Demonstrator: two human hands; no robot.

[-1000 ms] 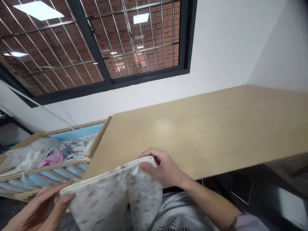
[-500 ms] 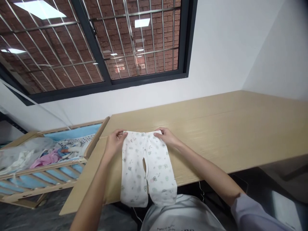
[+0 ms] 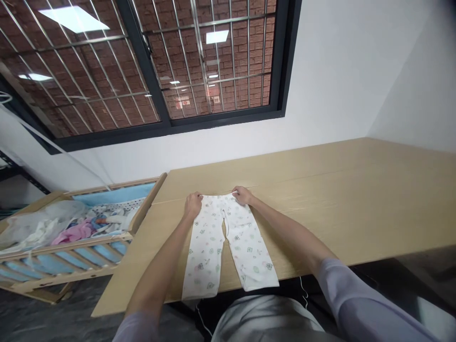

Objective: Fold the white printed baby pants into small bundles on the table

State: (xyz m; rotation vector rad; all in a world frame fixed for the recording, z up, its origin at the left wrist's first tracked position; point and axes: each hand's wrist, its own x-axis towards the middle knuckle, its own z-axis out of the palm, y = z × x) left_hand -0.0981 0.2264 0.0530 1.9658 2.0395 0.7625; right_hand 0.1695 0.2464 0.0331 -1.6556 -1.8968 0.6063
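Observation:
A small pair of white baby trousers with a pale printed pattern lies flat on the light wooden table, waistband away from me, legs spread toward the near edge. My left hand grips the left corner of the waistband with curled fingers. My right hand pinches the right corner of the waistband. Both arms reach forward over the table.
A wooden cot with blue lining stands to the left of the table, holding several small garments, one of them pink. A barred window and a white wall lie behind the table. A thin cable hangs below the near edge.
The trousers went from hanging between my hands at the table's edge to lying flat on the table. Both hands moved forward with the waistband and the legs spread apart.

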